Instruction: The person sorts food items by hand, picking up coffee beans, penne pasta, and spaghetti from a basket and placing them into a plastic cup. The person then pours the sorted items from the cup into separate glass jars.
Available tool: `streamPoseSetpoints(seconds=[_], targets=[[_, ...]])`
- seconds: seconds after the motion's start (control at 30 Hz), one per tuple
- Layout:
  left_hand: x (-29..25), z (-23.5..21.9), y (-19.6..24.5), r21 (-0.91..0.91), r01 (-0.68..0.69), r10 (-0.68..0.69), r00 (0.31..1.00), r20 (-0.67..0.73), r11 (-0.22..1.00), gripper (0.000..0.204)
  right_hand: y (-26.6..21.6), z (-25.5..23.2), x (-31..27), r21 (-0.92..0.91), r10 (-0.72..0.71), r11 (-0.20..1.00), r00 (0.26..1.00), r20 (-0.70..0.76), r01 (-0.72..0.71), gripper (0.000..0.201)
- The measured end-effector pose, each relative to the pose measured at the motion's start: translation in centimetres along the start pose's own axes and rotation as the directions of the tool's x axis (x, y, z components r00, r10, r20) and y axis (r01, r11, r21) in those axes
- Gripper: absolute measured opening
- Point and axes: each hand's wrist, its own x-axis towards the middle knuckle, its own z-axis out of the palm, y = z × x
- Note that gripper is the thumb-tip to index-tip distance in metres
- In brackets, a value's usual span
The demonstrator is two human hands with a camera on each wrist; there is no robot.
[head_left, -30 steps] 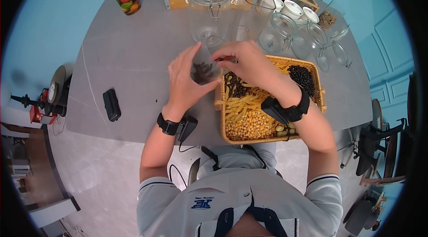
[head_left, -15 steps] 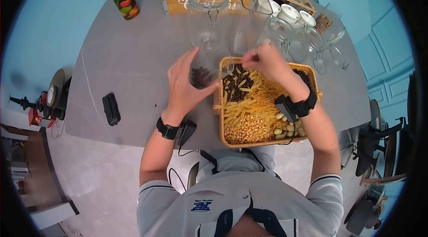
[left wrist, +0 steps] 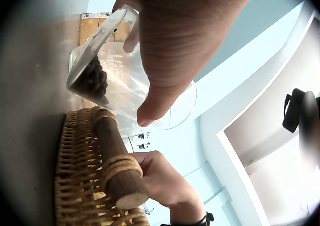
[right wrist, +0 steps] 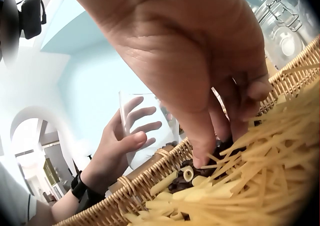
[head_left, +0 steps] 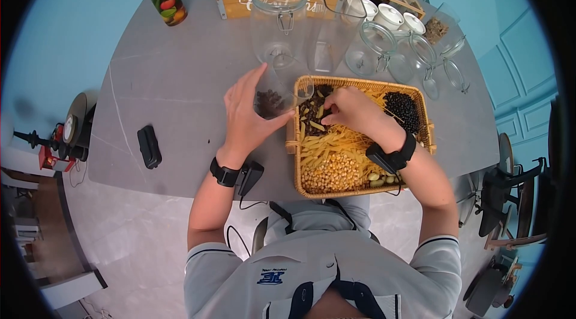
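While the left hand (head_left: 243,112) curls round a glass jar (head_left: 281,88), the right hand (head_left: 353,110) dips into the basket (head_left: 298,166).
Head view: the glass jar leans between the hands. Left wrist view: dark pieces (left wrist: 92,81) lie inside it. Right wrist view: bent fingertips touch basket contents; any pinch is unclear.

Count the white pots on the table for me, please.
3, in a row beside the wooden rack: the left pot, partly behind clear glass, the middle pot and the right pot.
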Motion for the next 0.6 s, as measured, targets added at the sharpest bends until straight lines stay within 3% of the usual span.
streamPoseSetpoints(seconds=[0.3,0.37,0.5,0.6], targets=[[0.0,-0.1,0.1,-0.002,-0.005,0.005,1.000,0.001,1.000,0.096,1.0,1.8,0.2,0.056,-0.094,0.993,0.991,-0.095,0.100,0.021],[0.0,-0.1,0.0,-0.010,-0.003,0.003,1.000,0.002,1.000,0.096,1.2,0.8,0.5,0.087,-0.098,0.991,0.992,-0.075,0.105,0.021],[0.0,-0.1,0.0,-0.021,0.007,-0.007,1.000,0.010,1.000,0.098,0.7,-2.6,1.3,0.336,0.040,0.942,0.988,-0.147,0.011,0.023],[0.1,-0.1,0.2,-0.011,-0.003,0.004,1.000,0.006,1.000,0.097,-3.2,-5.7,1.7,0.369,0.058,0.929,0.976,-0.210,0.024,0.022]])
